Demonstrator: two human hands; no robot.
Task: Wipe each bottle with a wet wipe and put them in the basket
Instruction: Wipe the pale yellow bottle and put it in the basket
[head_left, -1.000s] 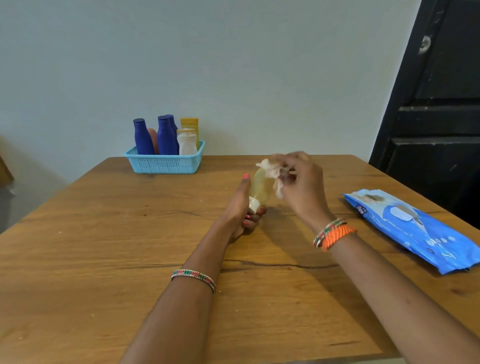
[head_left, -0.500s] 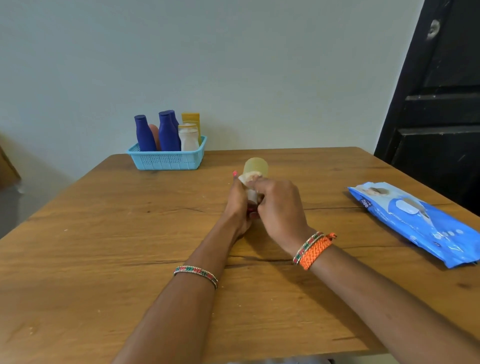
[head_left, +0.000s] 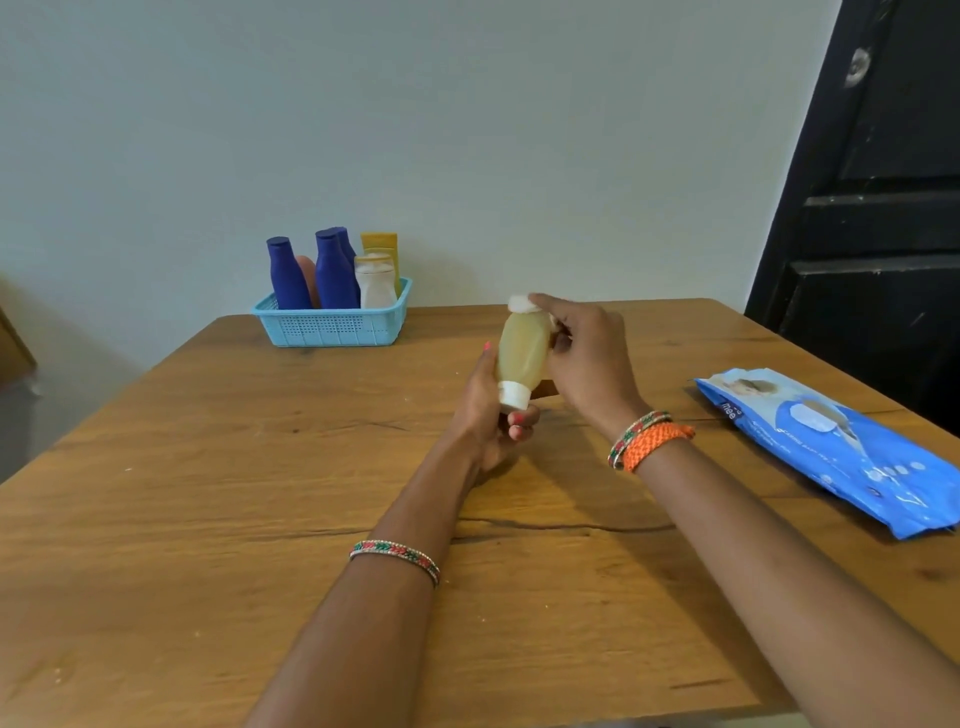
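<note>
A pale wall is standing behind a wooden desk (head_left: 208, 519), with a dark door (head_left: 883, 208) filling the right edge of the view. At the far side of the desk a light blue basket (head_left: 332, 327) is sitting close to the wall, already holding several upright bottles: three dark blue bottles (head_left: 335, 270), a pinkish one mostly hidden between them, a white-capped clear bottle (head_left: 375, 283) and a yellow tube (head_left: 382, 244) behind it. Near the middle of the desk, well apart from the basket, the person is holding a yellowish translucent bottle (head_left: 523, 353) upside down above the surface, its white cap (head_left: 514, 395) pointing down. The left hand (head_left: 488, 410) is gripping the bottle at its cap end, fingers curled under the cap and thumb lying up along the side. The right hand (head_left: 587, 358) is pinching a white wet wipe (head_left: 523, 304) against the bottle's upturned base, fingers closed on the cloth. A blue pack of wet wipes (head_left: 841, 447) is lying on the desk to the right. Judging from this, the task looks close to its end: most bottles are already in the basket, no other loose bottle is showing on the desk, and this one is being wiped. What seems left is finishing the wipe and carrying this bottle over into the basket.
</note>
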